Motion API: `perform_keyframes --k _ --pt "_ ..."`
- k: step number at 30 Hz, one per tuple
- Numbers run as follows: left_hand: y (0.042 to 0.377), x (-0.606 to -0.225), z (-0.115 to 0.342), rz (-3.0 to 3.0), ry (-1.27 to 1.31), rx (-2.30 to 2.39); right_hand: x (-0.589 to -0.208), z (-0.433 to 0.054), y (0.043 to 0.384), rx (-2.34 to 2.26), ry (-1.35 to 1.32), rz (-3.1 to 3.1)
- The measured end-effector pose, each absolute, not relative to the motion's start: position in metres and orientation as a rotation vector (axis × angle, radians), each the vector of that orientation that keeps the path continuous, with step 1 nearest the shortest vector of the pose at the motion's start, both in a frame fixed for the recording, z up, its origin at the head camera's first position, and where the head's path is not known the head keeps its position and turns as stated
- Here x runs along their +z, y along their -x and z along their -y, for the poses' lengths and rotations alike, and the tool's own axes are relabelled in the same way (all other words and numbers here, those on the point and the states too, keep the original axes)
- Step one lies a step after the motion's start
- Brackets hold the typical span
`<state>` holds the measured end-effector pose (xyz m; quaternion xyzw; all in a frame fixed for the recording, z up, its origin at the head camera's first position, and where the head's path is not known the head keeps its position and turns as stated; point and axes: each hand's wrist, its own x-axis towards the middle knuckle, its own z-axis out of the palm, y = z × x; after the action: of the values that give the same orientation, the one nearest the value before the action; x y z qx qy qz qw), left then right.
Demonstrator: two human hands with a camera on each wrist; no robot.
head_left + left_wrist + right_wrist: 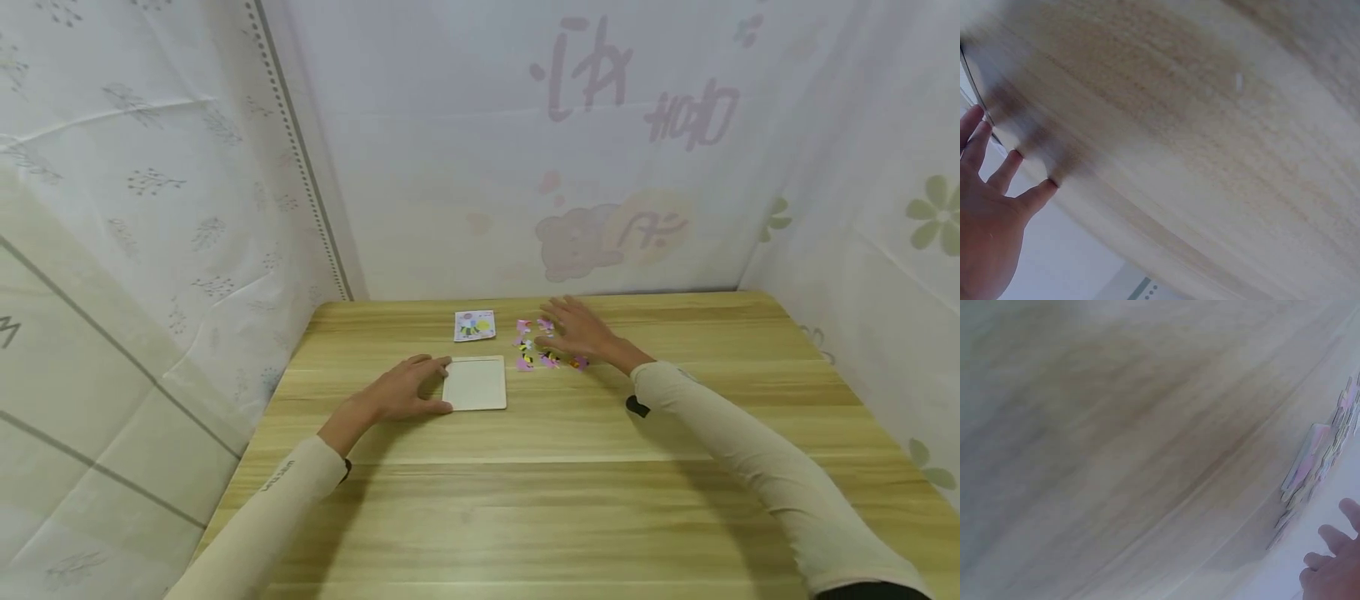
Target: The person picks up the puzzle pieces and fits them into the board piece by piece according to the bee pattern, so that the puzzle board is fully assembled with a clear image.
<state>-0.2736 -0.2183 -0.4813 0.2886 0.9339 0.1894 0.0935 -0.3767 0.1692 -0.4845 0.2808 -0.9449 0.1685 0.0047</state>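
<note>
In the head view, a cream, shallow puzzle tray (475,385) lies flat on the wooden table. My left hand (408,387) rests at its left side, thumb by the near corner and a finger by the far corner. The left wrist view shows that hand (988,231) with its fingers spread and relaxed. Right of the tray lie several pink, yellow and black jigsaw pieces (550,360). My right hand (577,327) is over the far right part of them, fingers extended, hiding some. Whether it touches a piece I cannot tell. Pieces (1305,459) also show in the right wrist view.
A small picture card (475,326) with a bee drawing lies behind the tray. The wooden table (480,508) stretches toward me and to both sides. Printed white curtains (450,167) stand along its back and sides.
</note>
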Motion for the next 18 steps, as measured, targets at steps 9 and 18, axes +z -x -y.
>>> perform_keyframes --k 9,18 --pt "0.273 -0.480 0.218 -2.765 -0.822 0.569 -0.488 -0.157 0.384 0.601 -0.931 2.939" --pt "0.272 -0.479 0.217 -2.767 -0.815 0.577 -0.491 -0.150 0.392 0.743 -1.045 2.865"
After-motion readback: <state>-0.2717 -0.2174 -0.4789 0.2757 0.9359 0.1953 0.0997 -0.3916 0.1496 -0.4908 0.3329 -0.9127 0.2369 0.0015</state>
